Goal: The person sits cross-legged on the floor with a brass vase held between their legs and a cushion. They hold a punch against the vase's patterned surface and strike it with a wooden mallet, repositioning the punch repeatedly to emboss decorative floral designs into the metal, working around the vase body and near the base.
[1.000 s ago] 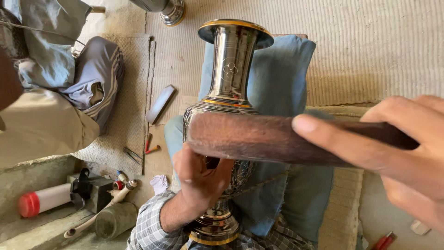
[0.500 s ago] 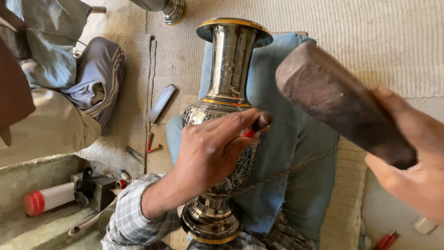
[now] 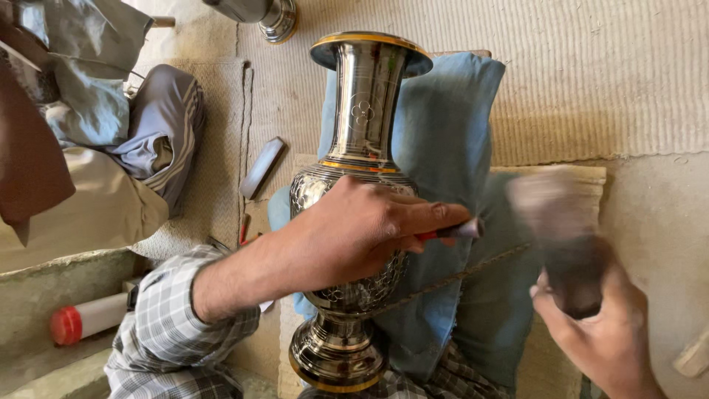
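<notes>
A tall engraved metal vase (image 3: pixel 360 133) lies on a blue cushion (image 3: pixel 450 140) in front of me. My left hand (image 3: pixel 354 233) rests on the vase's belly and grips a thin chisel with a red handle (image 3: pixel 452 231), its end sticking out to the right. My right hand (image 3: pixel 598 325) at the lower right holds a dark wooden mallet (image 3: pixel 557 222), blurred with motion just right of the chisel's end. A thin cord (image 3: pixel 458 275) runs across the cushion under my hands.
A flat dark sharpening stone (image 3: pixel 261 168) lies on the woven mat left of the vase. A white tube with a red cap (image 3: pixel 85 319) sits at the lower left. Grey and brown cloths (image 3: pixel 140 140) are heaped at the left. Another metal base (image 3: pixel 277 18) shows at the top.
The mallet has swung down from a raised position toward the chisel's end. My left hand has settled over the vase's belly with the chisel pointing right.
</notes>
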`<state>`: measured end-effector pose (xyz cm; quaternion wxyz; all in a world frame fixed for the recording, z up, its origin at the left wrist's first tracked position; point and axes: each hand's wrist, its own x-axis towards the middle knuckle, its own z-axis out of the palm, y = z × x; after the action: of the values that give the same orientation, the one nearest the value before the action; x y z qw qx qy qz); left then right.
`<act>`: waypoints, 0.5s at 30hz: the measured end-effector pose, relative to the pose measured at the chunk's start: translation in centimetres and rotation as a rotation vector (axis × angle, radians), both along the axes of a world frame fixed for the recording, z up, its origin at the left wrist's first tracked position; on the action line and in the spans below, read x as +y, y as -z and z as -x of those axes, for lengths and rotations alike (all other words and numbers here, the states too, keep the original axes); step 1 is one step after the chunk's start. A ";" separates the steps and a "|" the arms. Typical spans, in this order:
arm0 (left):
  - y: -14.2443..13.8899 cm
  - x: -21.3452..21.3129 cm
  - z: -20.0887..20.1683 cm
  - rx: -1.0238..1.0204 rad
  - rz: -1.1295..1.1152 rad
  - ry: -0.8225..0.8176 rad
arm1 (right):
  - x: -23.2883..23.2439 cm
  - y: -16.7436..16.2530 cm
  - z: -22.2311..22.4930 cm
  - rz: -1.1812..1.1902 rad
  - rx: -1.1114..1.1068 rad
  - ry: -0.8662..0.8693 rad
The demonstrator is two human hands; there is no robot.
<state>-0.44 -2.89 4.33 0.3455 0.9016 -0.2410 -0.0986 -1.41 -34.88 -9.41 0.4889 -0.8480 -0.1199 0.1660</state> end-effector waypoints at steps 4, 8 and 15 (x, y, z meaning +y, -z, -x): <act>0.3 -0.1 -1.0 0.172 -0.028 0.039 | 1.1 0.9 2.2 -0.004 -0.127 0.041; 0.3 -0.4 -1.1 0.181 -0.039 -0.040 | 1.6 1.8 3.0 -0.144 -0.018 0.114; -0.2 -0.5 -0.5 0.128 -0.039 -0.024 | 0.9 0.6 1.8 -0.049 -0.024 0.073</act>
<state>0.03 -3.41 4.49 0.3436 0.9028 -0.2056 -0.1566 -3.25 -34.02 -9.98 0.5140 -0.8413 -0.0989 0.1351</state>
